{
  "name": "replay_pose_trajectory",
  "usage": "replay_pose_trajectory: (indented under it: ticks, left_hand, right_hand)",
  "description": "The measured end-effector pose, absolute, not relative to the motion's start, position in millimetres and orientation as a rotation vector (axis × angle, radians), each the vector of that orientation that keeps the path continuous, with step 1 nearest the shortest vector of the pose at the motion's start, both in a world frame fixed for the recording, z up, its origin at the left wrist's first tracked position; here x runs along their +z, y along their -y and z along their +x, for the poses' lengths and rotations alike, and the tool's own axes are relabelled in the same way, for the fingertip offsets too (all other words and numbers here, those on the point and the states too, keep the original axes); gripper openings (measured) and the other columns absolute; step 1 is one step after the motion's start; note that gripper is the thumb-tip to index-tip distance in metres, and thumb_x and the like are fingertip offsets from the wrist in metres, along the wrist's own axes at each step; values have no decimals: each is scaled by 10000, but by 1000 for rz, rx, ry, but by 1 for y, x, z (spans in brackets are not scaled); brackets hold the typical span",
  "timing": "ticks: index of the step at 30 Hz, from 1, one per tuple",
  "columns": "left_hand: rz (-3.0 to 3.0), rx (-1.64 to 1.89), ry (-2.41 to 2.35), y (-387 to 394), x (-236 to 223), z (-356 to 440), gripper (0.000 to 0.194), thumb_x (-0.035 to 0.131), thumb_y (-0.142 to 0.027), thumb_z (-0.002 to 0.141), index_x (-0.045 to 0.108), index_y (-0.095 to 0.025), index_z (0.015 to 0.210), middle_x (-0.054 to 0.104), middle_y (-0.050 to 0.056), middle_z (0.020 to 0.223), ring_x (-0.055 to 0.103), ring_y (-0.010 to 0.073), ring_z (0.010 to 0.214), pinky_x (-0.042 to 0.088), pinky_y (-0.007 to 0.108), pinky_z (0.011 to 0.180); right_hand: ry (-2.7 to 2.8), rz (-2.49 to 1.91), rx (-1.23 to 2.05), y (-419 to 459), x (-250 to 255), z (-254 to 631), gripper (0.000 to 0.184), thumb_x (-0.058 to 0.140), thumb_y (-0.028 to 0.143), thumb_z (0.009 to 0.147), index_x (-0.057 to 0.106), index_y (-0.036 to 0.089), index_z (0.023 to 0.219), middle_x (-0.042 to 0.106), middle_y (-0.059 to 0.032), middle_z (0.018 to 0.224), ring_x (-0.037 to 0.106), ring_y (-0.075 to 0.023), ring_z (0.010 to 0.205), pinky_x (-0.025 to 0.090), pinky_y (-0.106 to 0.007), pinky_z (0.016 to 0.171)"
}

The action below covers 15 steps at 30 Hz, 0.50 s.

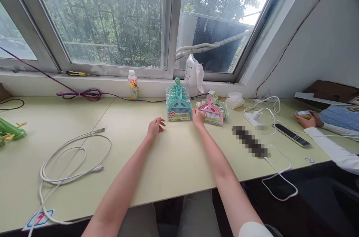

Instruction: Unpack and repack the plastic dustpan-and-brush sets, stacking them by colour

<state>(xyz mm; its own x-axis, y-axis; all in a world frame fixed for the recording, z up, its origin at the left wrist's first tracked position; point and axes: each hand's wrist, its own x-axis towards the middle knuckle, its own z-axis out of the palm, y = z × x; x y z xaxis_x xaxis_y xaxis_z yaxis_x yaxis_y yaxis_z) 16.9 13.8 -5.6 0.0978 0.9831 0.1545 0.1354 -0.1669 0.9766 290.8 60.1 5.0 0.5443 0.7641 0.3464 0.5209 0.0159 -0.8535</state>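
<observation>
A stack of teal mini dustpan-and-brush sets [178, 105] in clear packaging stands on the pale green table [134, 143] near the window. Beside it on the right lies a pink set [211, 111] on top of a green one. My left hand [155, 127] rests on the table just left of the teal stack, fingers loosely apart, holding nothing. My right hand [198, 117] sits between the teal stack and the pink set, touching the pink set's edge, fingers bent; no grip shows.
A coiled white cable [67, 158] lies at left, a drink bottle [132, 84] and a white bag [194, 72] by the sill. Another person's hand [306, 119] holds a small object at right, near a phone [291, 135] and a charger [254, 118].
</observation>
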Motion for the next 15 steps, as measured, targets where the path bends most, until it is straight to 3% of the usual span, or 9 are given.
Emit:
replay_pose_trajectory:
  ticks: [3,6,9,15]
  left_hand:
    - [1478,1193,-1154,-14,-6,17,632,407,-739,857,671,-167,903,720,92,798,619,148,530,479,271,528]
    - [1480,1197,-1147,-15,-6,18,642,400,-740,863,674,-162,912,724,95,802,623,147,537,493,270,537]
    - [1469,1189,-1153,-17,-7,19,638,401,-730,867,671,-154,917,727,100,805,619,143,521,480,261,514]
    - [1487,1176,-1157,-21,-10,18,615,415,-708,870,679,-154,900,727,94,784,620,146,511,473,265,526]
  right_hand:
    - [1232,-1618,91,-42,-4,305,282,457,327,958,644,203,1129,674,-146,1207,494,-294,1281,264,-572,1122]
    - [1495,-1679,-98,-20,-13,328,466,512,375,946,497,237,1391,477,-119,1516,329,-289,1450,97,-602,1194]
    - [1738,-1764,-134,-1,-18,359,592,595,403,914,429,283,1469,364,-73,1601,197,-303,1521,-33,-646,1194]
    - [1919,-1918,-1,-5,-19,413,450,460,279,980,508,351,1422,440,-8,1561,304,-285,1485,56,-692,1187]
